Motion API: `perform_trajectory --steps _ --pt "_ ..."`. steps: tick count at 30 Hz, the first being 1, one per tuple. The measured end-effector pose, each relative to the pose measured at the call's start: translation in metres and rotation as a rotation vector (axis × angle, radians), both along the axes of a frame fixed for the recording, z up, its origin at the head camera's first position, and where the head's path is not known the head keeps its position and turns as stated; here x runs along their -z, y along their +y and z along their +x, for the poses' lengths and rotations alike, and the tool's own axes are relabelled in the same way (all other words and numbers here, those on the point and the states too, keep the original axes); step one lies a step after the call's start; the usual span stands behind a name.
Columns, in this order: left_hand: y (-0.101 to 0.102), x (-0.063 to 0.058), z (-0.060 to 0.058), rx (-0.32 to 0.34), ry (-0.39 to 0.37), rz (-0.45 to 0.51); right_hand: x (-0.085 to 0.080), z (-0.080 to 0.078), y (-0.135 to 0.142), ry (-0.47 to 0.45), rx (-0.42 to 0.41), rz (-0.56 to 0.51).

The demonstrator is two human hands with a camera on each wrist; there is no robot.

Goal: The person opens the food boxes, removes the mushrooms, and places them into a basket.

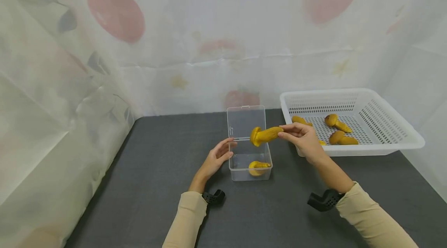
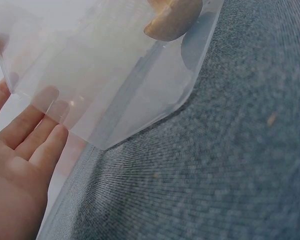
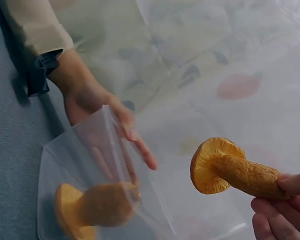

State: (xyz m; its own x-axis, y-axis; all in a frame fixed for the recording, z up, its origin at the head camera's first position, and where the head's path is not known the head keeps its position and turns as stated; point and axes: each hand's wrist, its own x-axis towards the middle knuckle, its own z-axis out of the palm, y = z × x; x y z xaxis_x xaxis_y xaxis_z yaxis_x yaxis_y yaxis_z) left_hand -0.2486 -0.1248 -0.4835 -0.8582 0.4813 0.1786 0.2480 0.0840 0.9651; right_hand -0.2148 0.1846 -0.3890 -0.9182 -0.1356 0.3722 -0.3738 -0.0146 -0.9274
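My right hand (image 1: 307, 143) pinches a yellow mushroom (image 1: 266, 136) by the end of its stem, thumb against fingertips. It hangs over the clear plastic box (image 1: 241, 176), cap to the left; the gills show in the right wrist view on the mushroom (image 3: 235, 172). Another mushroom (image 1: 257, 168) lies inside the box near its front right corner. The box's hinged lid (image 1: 246, 120) stands raised at the back. Beside the box's left wall is my left hand (image 1: 213, 162), its fingers extended along the outside of the plastic in the left wrist view.
A white slotted basket (image 1: 391, 148) stands at the right, close beyond the right hand, with several yellow-brown mushrooms (image 1: 338, 123) in it. Dark grey cloth covers the table (image 1: 153, 186). Printed white curtains (image 1: 195, 81) hang behind and on the left.
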Motion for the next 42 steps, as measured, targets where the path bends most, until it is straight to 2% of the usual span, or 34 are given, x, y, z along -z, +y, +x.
perform_trajectory --steps 5,13,21,26,34,42 --pt "0.000 0.000 0.001 -0.002 0.001 0.005 -0.006 -0.001 0.008 -0.058 0.025 -0.008" --pt "-0.001 0.001 -0.001 -0.002 0.018 0.003 -0.016 -0.008 0.026 -0.108 0.037 -0.185" --pt "0.000 -0.001 0.000 -0.004 0.016 -0.005 -0.020 -0.016 0.045 -0.166 0.058 -0.272" --pt "0.000 0.001 0.000 -0.005 0.015 -0.007 -0.023 -0.019 0.057 -0.233 0.050 -0.368" --pt "0.000 0.002 -0.001 0.007 0.022 0.004 -0.025 -0.030 0.078 -0.364 0.174 -0.530" --pt "0.000 0.004 -0.002 0.000 0.025 -0.011 -0.026 -0.035 0.090 -0.448 0.257 -0.560"
